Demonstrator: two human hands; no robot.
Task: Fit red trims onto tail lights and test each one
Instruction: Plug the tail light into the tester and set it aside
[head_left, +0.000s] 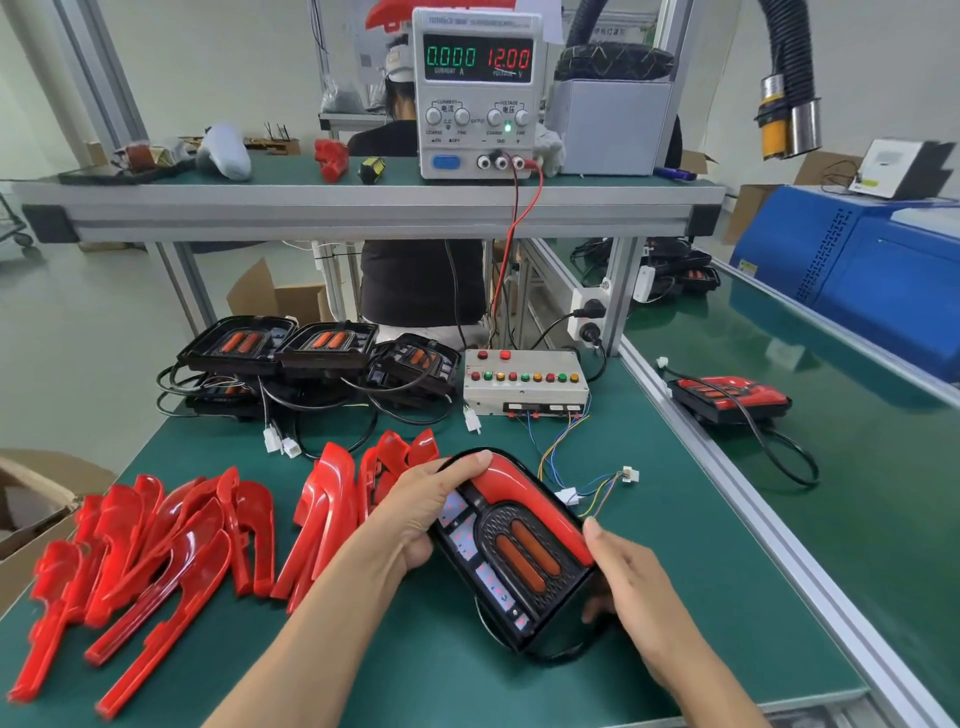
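The tail light (519, 556) lies tilted on the green bench (415, 670), in front of the tester box (525, 380) and nearer the person, with a red trim (535, 504) seated along its upper and right edge. The left hand (423, 512) grips the light's upper left corner, thumb lying on the top end of the trim and fingers curled round the housing edge. The right hand (631, 587) holds the light's right lower side, thumb tip touching the trim's lower end, fingers wrapped under the housing. Left of the tester box stand several untrimmed lights (319, 348) with their black cables, stacked close together. In front of those, left of the held light, loose trims (156, 561) lie in overlapping heaps. Thin coloured wires (561, 447) run from the tester box to white plugs (571, 496) just beside the held light. Above the box, on the shelf, a power supply (478, 93) reads 0.000 and 12.00. Right of the box, across the rail, one trimmed light (730, 397) rests.
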